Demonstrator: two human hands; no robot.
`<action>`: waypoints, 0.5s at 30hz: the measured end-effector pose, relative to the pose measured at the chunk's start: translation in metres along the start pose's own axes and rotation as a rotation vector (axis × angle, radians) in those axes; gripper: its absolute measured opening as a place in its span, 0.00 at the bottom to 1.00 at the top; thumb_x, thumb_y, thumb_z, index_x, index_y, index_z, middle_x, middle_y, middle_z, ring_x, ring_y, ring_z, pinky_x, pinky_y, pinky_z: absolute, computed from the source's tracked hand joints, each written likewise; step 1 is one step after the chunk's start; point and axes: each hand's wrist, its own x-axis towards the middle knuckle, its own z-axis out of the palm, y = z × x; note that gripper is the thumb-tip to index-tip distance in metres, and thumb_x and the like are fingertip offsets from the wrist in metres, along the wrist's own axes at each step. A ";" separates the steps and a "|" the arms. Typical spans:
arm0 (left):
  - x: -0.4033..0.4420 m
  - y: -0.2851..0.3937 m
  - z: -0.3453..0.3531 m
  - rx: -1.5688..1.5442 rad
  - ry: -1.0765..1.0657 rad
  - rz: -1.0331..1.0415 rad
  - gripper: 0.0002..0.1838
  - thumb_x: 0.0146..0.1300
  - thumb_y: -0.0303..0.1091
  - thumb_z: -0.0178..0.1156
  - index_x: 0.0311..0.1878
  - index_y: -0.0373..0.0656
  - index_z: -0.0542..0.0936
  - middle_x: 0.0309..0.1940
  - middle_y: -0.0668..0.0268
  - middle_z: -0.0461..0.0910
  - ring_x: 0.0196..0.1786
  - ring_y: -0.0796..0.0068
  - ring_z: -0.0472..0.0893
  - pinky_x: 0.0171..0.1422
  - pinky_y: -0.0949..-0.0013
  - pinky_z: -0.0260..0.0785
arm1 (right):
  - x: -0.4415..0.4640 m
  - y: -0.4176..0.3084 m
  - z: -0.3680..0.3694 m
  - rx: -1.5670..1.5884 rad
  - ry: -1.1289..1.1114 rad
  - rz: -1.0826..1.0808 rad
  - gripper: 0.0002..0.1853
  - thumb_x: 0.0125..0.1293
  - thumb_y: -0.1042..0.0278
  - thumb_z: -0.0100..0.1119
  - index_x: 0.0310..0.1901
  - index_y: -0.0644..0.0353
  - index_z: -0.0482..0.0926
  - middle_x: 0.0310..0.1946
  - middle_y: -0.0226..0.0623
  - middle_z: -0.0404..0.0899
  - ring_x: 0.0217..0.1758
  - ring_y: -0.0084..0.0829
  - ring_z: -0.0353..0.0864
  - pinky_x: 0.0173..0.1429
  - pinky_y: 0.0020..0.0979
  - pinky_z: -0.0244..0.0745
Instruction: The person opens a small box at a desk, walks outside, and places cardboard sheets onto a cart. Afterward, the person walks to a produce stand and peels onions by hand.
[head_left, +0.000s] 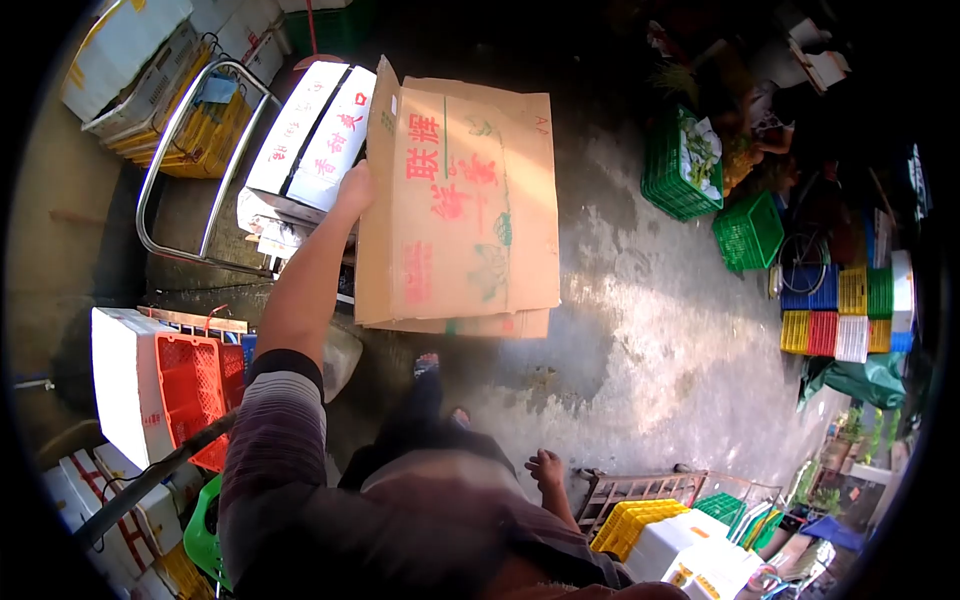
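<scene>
A brown cardboard box (pixel 460 230) with red characters and green plant prints hangs in front of me, and a second brown layer shows under its lower edge. My left hand (pixel 354 190) grips the box by its left edge; the fingertips are hidden behind the cardboard. Just left of that hand, a white carton (pixel 315 135) with red characters and a black strap rests on a cart with a bent metal handle (pixel 170 175). Low at my side hangs my right hand (pixel 546 468), its fingers loosely bent and apart, with nothing in it.
Green crates (pixel 680 170) stand on the right, one holding leafy vegetables, near a partly shadowed person. Farther right are stacked coloured crates (pixel 850 310). A red-orange crate (pixel 190 390) and a white foam box (pixel 125 380) are at left. Behind me is a yellow crate (pixel 635 520).
</scene>
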 end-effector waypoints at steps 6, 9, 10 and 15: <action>-0.047 0.029 -0.006 0.040 0.485 0.051 0.24 0.61 0.31 0.64 0.58 0.29 0.72 0.49 0.41 0.81 0.54 0.41 0.80 0.61 0.49 0.73 | -0.002 -0.023 -0.009 0.052 0.028 -0.031 0.25 0.73 0.59 0.58 0.63 0.68 0.69 0.45 0.53 0.81 0.34 0.43 0.88 0.22 0.28 0.71; -0.076 0.032 0.028 -0.020 0.400 0.171 0.27 0.60 0.31 0.64 0.62 0.30 0.73 0.57 0.41 0.77 0.61 0.45 0.76 0.65 0.52 0.70 | 0.004 -0.019 -0.021 0.079 -0.007 -0.024 0.25 0.73 0.58 0.58 0.62 0.68 0.69 0.44 0.52 0.82 0.34 0.43 0.88 0.22 0.28 0.71; -0.092 0.039 0.036 -0.107 0.228 0.200 0.25 0.61 0.31 0.64 0.61 0.31 0.75 0.58 0.42 0.76 0.60 0.45 0.76 0.65 0.52 0.70 | 0.006 -0.018 -0.025 0.084 -0.030 -0.016 0.25 0.73 0.58 0.59 0.62 0.67 0.69 0.43 0.52 0.82 0.34 0.43 0.88 0.22 0.28 0.72; -0.159 0.044 0.112 -0.105 -0.325 0.050 0.25 0.62 0.37 0.64 0.59 0.34 0.78 0.60 0.43 0.77 0.63 0.43 0.76 0.65 0.52 0.71 | 0.016 -0.010 -0.041 0.028 -0.023 -0.039 0.25 0.73 0.58 0.59 0.62 0.67 0.70 0.43 0.52 0.83 0.34 0.42 0.88 0.23 0.29 0.72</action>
